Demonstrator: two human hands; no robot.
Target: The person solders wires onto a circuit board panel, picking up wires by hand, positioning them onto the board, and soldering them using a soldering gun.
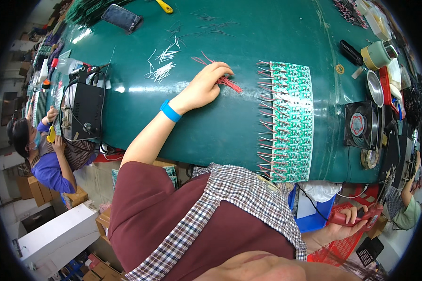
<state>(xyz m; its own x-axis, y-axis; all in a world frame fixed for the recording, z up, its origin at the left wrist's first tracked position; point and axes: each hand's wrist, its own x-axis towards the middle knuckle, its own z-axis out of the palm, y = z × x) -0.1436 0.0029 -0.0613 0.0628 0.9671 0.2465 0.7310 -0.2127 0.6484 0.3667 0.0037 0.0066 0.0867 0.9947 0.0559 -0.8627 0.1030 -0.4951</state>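
Note:
My left hand (206,84), a blue band on its wrist, is over the table with curled fingers on a bunch of red wires (229,85). Some wire ends stick out past the fingertips, and others lie beneath the palm's edge. To the right of it lies a long panel of green circuit boards (293,122), with red and dark wires standing out along its left edge. Down at the lower right, off the table, my right hand (347,227) is wrapped round a red hand-held tool (356,215), whose exact kind I cannot make out.
White wires (164,70) and thin dark wires lie beyond my left hand. A phone (122,18) is at the far left, near a black box-shaped unit (84,110). On the right stand a black fan (361,124) and a green cup (379,55). A co-worker (51,154) sits at left.

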